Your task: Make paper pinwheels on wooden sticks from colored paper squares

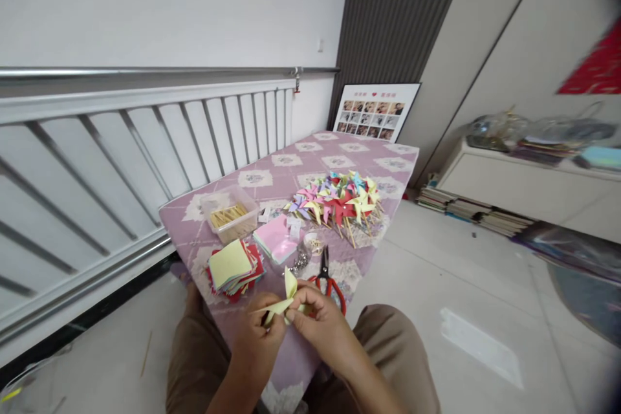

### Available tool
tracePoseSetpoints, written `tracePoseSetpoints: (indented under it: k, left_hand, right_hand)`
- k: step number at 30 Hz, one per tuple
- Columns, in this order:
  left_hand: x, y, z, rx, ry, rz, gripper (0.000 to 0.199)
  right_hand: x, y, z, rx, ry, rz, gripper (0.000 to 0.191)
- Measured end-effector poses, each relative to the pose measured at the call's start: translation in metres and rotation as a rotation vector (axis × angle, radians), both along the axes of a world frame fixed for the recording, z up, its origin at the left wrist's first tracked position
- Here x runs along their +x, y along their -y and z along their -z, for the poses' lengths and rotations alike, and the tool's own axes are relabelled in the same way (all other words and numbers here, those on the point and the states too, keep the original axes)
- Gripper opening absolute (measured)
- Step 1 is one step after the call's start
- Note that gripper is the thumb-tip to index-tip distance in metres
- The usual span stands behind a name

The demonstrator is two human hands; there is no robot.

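Left hand (262, 326), right hand (320, 320), yellow paper (290, 283) between (red-handled tool (325, 270) nearby)

Looks forward and down from head height, close over left hand (262, 325) and right hand (323, 320), across table (354, 147) to photo board (371, 112).

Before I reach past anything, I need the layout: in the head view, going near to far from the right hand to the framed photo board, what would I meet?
Right hand pinching pale yellow paper → red-handled pliers → pile of pinwheels → framed photo board.
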State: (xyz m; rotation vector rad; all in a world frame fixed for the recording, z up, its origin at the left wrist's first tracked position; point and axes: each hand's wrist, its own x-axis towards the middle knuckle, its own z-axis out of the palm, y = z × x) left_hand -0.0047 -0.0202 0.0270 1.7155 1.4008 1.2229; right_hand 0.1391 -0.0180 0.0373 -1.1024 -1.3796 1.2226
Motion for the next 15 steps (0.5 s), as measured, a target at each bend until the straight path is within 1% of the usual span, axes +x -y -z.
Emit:
tracePoseSetpoints:
  k: [4,8,10,14,15]
  left_hand:
    - [-0.002,0.0,0.008,-0.078,-0.019,0.007,0.019]
    - [-0.007,-0.002,0.018,-0.102,-0.035,0.038,0.019]
    - [-0.008,-0.004,0.023,-0.111,-0.039,0.043,0.02]
    - [-0.008,-0.005,0.031,-0.098,-0.02,0.05,0.022]
    - [-0.008,-0.004,0.032,-0.09,-0.01,0.037,0.024]
  right_hand:
    - [-0.003,0.002,0.003,-0.032,0.0,0.085,0.018]
    - [-0.007,0.003,0.009,-0.037,-0.023,0.17,0.029]
    - [-0.01,0.001,0.013,-0.038,-0.085,0.16,0.036]
    - [-0.009,-0.002,0.023,-0.09,-0.2,0.073,0.066]
    - [-0.007,-0.002,0.025,-0.098,-0.216,0.042,0.067]
